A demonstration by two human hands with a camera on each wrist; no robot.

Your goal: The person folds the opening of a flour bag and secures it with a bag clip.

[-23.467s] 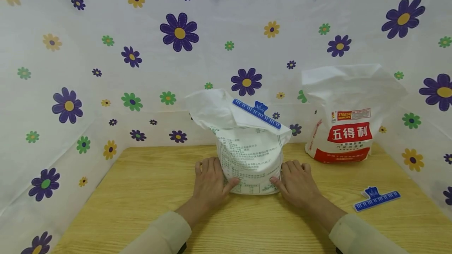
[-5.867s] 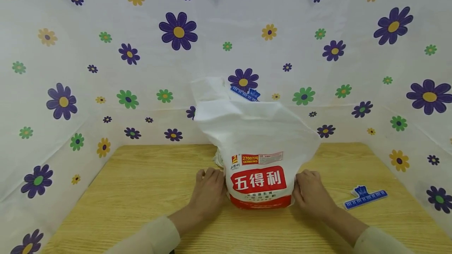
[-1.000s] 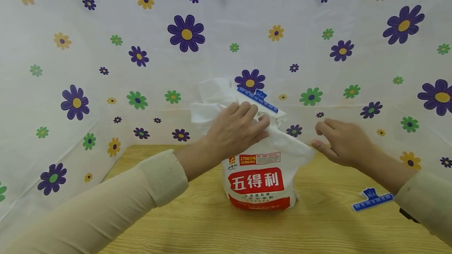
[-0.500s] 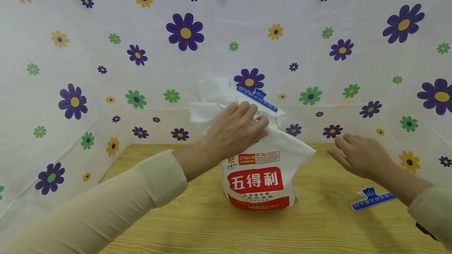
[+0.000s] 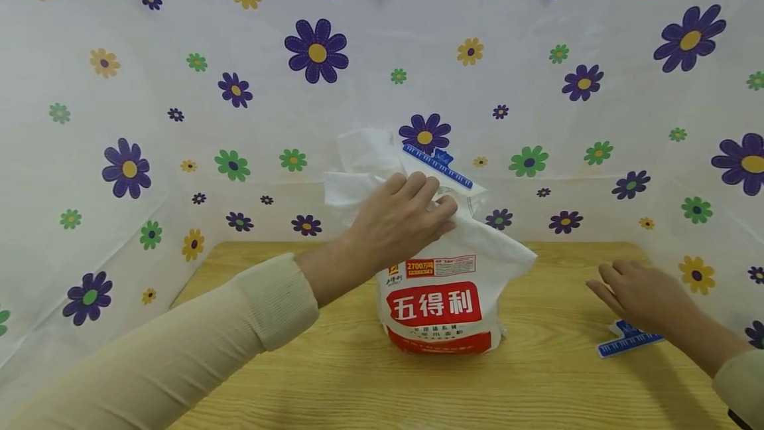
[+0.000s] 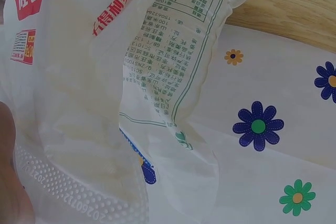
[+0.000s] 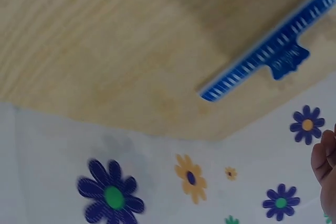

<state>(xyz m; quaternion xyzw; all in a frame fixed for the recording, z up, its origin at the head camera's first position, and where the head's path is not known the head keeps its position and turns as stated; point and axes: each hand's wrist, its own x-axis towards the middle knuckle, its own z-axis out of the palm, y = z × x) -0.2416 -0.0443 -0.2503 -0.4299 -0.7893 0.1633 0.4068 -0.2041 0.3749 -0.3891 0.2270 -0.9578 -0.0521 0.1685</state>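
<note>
A white flour bag with a red label (image 5: 436, 307) stands in the middle of the wooden table (image 5: 268, 363). Its top is folded over, and my left hand (image 5: 412, 214) grips that fold from above. The bag's embossed top seam (image 6: 68, 182) fills the left wrist view. Behind it stands a second white bag (image 5: 364, 151) (image 6: 173, 51), its top held by a blue ruler-marked clip (image 5: 438, 166). My right hand (image 5: 621, 284) hovers, fingers relaxed, just above a loose blue clip (image 5: 627, 345) (image 7: 262, 59) lying on the table at the right. It holds nothing.
White cloth printed with flowers (image 5: 537, 71) walls in the table at the back and on both sides. The right wall (image 7: 157, 182) rises close behind the loose clip. Bare wood (image 7: 105, 51) lies in front of the bags.
My right hand has left the front bag's right top corner and moved down and right to above the loose clip. The left hand keeps its hold on the fold.
</note>
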